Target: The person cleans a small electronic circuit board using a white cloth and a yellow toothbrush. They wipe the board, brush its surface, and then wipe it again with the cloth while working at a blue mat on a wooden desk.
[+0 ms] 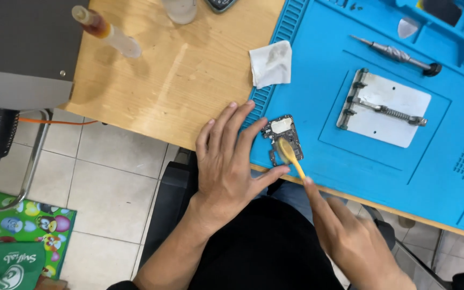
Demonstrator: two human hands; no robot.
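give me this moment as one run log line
left hand: steadies circuit board on blue mat | right hand: holds yellow brush, head on board | nearby: white cloth, screwdriver

My mat [350,172] is bright blue on the pale wooden desk [178,80]; my brush [290,154] is yellow, the circuit board [281,134] grey, the cloth [271,63] white.

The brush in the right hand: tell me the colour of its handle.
Yellow. The head view shows the small yellow-handled brush, held in the right hand, its pale bristles on the circuit board.
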